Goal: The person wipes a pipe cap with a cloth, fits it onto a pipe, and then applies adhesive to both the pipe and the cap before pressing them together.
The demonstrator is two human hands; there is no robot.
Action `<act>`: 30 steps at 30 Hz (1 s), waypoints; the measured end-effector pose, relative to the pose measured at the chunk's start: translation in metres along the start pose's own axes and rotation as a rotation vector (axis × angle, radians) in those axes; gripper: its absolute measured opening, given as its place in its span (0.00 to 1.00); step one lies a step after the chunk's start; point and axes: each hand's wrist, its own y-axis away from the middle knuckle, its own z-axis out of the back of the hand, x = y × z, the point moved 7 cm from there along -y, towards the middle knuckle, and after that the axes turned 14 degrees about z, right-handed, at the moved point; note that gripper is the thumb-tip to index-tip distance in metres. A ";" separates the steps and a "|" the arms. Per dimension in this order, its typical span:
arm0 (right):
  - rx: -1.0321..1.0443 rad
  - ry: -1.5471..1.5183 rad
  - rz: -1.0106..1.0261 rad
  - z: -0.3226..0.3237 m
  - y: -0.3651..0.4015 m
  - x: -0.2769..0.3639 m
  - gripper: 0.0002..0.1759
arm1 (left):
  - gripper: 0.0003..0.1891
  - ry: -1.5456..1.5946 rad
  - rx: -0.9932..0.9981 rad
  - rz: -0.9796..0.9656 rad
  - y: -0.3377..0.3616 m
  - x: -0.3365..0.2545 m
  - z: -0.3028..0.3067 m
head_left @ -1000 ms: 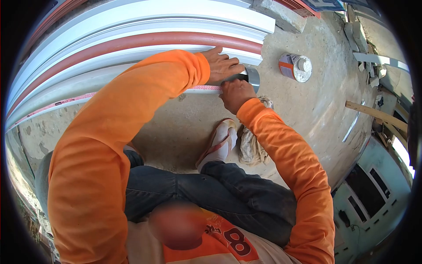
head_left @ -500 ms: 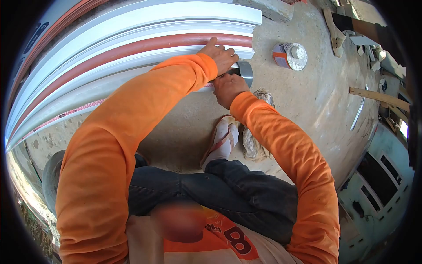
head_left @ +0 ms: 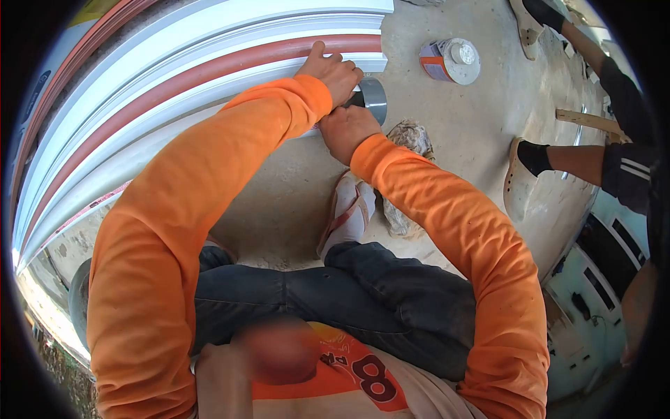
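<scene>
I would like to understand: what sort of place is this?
Probably a building site or outdoor work yard, judging by the long white profiles, the capped can and the bare concrete floor beneath them.

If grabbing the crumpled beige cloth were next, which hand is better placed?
Probably the right hand: it is nearer the cloth, and its long orange sleeve partly overlaps it in view. The left hand would likely have to reach past the right.

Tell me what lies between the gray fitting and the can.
In the head view, only bare concrete floor shows between the gray fitting and the can.
</scene>
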 end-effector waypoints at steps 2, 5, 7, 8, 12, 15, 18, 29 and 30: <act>-0.012 -0.001 0.009 0.003 0.002 0.001 0.09 | 0.12 0.002 -0.004 -0.014 -0.001 -0.002 -0.002; 0.026 -0.041 -0.019 0.000 0.003 0.001 0.09 | 0.11 0.035 -0.036 -0.003 -0.005 -0.005 -0.002; -0.012 -0.067 -0.022 -0.003 0.002 -0.001 0.10 | 0.12 0.069 0.036 0.029 -0.009 -0.003 -0.004; -0.060 -0.081 -0.010 0.000 0.003 0.002 0.10 | 0.12 0.091 0.102 0.079 -0.010 -0.001 -0.007; -0.028 -0.075 -0.002 0.002 0.008 0.003 0.10 | 0.12 0.150 0.108 0.166 -0.011 0.004 -0.008; 0.004 -0.081 0.028 0.003 0.004 -0.001 0.10 | 0.13 0.132 0.122 0.186 -0.015 0.007 -0.011; -0.068 -0.089 -0.008 -0.001 -0.002 -0.006 0.10 | 0.12 0.135 0.117 0.156 -0.016 0.008 -0.013; 0.330 0.011 0.109 0.001 0.000 -0.017 0.20 | 0.15 0.270 0.245 0.164 -0.018 0.001 -0.022; 0.343 0.025 0.126 0.002 0.003 -0.018 0.20 | 0.15 0.284 0.244 0.185 -0.020 -0.002 -0.023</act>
